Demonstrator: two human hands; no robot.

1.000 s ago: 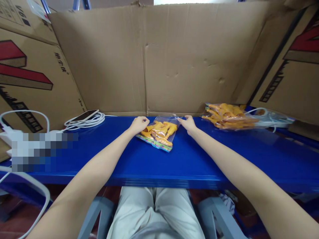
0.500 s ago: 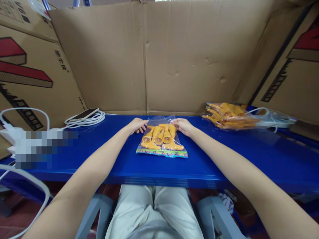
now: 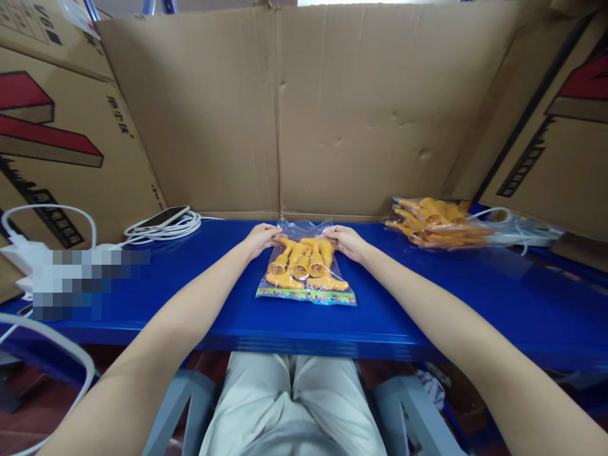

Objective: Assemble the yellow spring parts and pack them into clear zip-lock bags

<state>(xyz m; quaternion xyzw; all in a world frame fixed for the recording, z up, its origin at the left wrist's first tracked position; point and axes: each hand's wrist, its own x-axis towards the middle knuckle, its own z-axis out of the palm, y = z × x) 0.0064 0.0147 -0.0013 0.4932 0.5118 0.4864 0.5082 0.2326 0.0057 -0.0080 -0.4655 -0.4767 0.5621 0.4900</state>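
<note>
A clear plastic bag of orange toy figures (image 3: pixel 304 268) with a coloured strip along its near edge lies flat on the blue table (image 3: pixel 427 304), straight ahead. My left hand (image 3: pixel 261 239) pinches the bag's far left corner. My right hand (image 3: pixel 346 240) pinches its far right corner. Both hands rest on the table with fingers closed on the plastic.
A pile of similar bags of orange toys (image 3: pixel 437 221) lies at the back right beside a white power strip (image 3: pixel 522 231). A phone on coiled white cable (image 3: pixel 164 223) sits at the back left. Cardboard walls (image 3: pixel 332 107) enclose the table on three sides.
The bag was tilted and bunched a second ago; it now lies flat and square, slid a little nearer to me. Both hands have come in to its far corners.
</note>
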